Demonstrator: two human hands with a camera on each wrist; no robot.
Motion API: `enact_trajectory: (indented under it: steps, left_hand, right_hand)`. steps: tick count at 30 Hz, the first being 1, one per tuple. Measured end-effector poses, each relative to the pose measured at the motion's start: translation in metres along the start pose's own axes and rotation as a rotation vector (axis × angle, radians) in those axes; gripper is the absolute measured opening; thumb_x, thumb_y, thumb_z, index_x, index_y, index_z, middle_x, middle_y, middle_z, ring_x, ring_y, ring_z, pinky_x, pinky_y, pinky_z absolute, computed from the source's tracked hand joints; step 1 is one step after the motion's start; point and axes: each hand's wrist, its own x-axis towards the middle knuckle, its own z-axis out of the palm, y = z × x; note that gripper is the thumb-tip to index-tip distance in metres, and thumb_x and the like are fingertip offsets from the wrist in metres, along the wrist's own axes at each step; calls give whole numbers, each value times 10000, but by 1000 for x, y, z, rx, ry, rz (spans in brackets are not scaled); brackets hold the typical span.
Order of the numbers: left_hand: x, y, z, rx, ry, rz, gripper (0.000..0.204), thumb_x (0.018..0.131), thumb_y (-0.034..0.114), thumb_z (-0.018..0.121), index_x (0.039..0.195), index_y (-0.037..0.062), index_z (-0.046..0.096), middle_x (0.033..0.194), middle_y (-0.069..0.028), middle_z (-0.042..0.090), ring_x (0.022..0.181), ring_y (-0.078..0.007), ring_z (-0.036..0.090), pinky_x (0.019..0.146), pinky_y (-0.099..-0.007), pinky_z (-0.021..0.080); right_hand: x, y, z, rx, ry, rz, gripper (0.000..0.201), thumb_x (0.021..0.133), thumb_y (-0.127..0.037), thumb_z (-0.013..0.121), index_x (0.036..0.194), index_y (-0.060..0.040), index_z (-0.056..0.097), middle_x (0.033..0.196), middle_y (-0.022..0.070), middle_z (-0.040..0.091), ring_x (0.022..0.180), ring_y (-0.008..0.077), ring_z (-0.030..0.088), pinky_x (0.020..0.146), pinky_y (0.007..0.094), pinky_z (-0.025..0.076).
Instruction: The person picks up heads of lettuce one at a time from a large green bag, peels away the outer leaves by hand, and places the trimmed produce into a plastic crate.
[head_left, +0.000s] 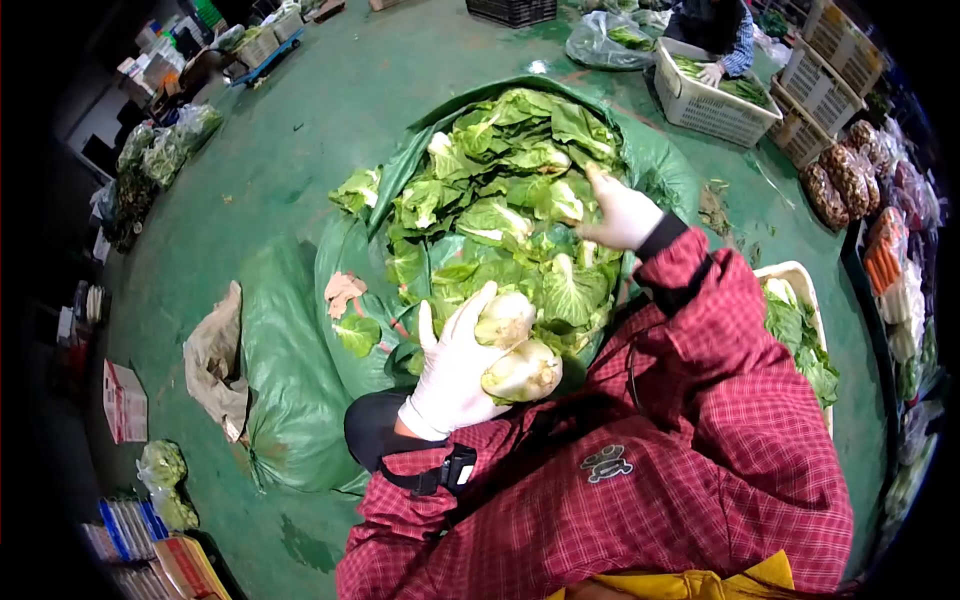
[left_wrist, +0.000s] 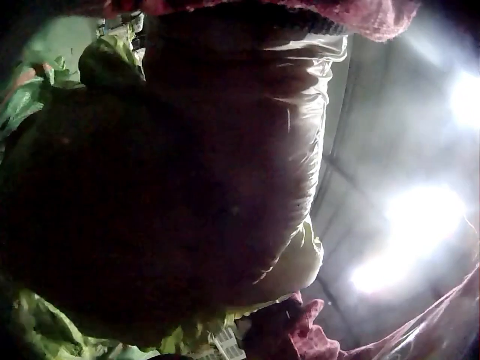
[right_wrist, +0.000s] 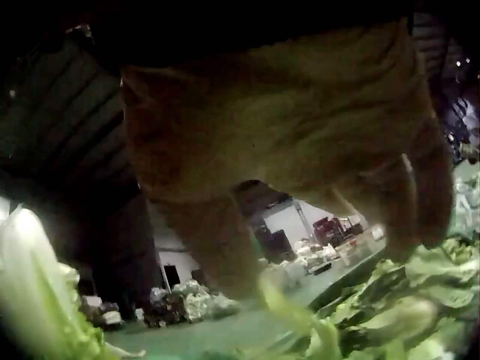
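Note:
In the head view the left hand [head_left: 450,375], in a white glove, holds two leafy heads by their pale stem ends, the upper one [head_left: 506,319] and the lower one [head_left: 522,372]. The gloved right hand [head_left: 626,214] reaches over the leafy greens [head_left: 500,220] heaped in a green sack [head_left: 400,185], thumb and fingers spread apart. In the right wrist view that hand [right_wrist: 277,150] is dark, with a gap between thumb and fingers and leaves [right_wrist: 397,319] below it. The left wrist view shows mostly the dark back of the left hand [left_wrist: 172,180].
A full green sack [head_left: 295,380] and brown cloth [head_left: 217,360] lie at the left. A white crate of greens [head_left: 822,400] stands beside the right sleeve. Another person's gloved hand [head_left: 711,74] rests at a white basket [head_left: 715,112] at the back right.

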Motion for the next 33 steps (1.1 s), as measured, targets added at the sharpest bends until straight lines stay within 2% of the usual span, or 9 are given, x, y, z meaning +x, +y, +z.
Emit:
enact_trajectory:
  steps: [2, 4, 6, 9, 18, 23, 27, 28, 33]
  left_hand:
    - [4, 5, -1, -8, 20, -3, 748, 710, 584, 736, 1367, 268, 566, 1519, -145, 340, 1384, -284, 368, 1153, -643, 29]
    - [15, 13, -4, -3, -3, 45, 756, 673, 554, 778, 1331, 235, 585, 1495, -148, 383, 1391, -300, 358, 1159, -623, 18]
    - [28, 22, -6, 14, -37, 107, 765, 637, 525, 820, 1295, 202, 604, 1471, -151, 427, 1398, -315, 349, 1165, -604, 7]
    - [32, 33, -14, 67, 82, 165, 653, 652, 509, 816, 1203, 195, 659, 1472, -157, 404, 1374, -337, 378, 1154, -618, 54]
    - [51, 49, -9, 405, 46, 265, 491, 635, 380, 826, 1074, 214, 684, 1428, -93, 452, 1277, -282, 460, 1144, -618, 120]
    - [68, 58, 2, 461, 58, 297, 516, 641, 343, 822, 1105, 193, 654, 1489, -81, 442, 1400, -315, 386, 1130, -661, 79]
    - [74, 57, 21, 399, 149, 360, 493, 664, 343, 813, 1090, 155, 651, 1393, -65, 497, 1394, -334, 398, 1147, -648, 71]
    - [75, 58, 27, 288, 205, 375, 422, 632, 265, 795, 1007, 147, 640, 1292, -48, 551, 1361, -283, 443, 1122, -705, 72]
    - [74, 51, 45, 276, -41, 212, 664, 572, 352, 839, 1176, 134, 670, 1229, -86, 564, 1293, -290, 474, 1156, -668, 66]
  right_hand:
    - [-22, 13, 1, 277, 57, -508, 900, 801, -143, 752, 1536, -36, 245, 1506, 212, 407, 1384, 327, 425, 1108, 394, 388]
    - [-67, -37, -25, 645, -304, -695, 876, 777, -139, 782, 1518, -84, 319, 1555, 182, 346, 1474, 298, 282, 1179, 396, 286]
    - [-70, -49, 14, 591, -142, -937, 815, 766, -125, 794, 1482, -118, 404, 1542, 166, 382, 1451, 296, 335, 1170, 417, 305]
    - [-81, -36, 16, 704, -54, -746, 752, 754, -88, 789, 1435, -99, 471, 1492, 177, 448, 1402, 322, 411, 1137, 422, 351]
    - [-109, -10, 15, 344, 465, -709, 679, 754, -166, 735, 1381, -35, 508, 1344, 207, 564, 1214, 362, 568, 1040, 423, 457]
    - [-121, 2, 16, 225, 573, -552, 625, 799, -237, 669, 1364, -16, 522, 1295, 215, 594, 1179, 345, 592, 1018, 410, 471]
    - [-125, 14, 20, 302, 679, -457, 630, 777, -256, 712, 1344, -30, 554, 1232, 198, 633, 1124, 331, 624, 963, 400, 504]
    - [-125, 17, 26, 320, 736, -423, 616, 762, -254, 750, 1317, -42, 587, 1195, 181, 654, 1094, 317, 644, 935, 396, 523]
    - [-105, 31, 46, 361, 735, -68, 619, 780, -265, 720, 1327, -36, 543, 1266, 178, 607, 1144, 314, 605, 974, 399, 495]
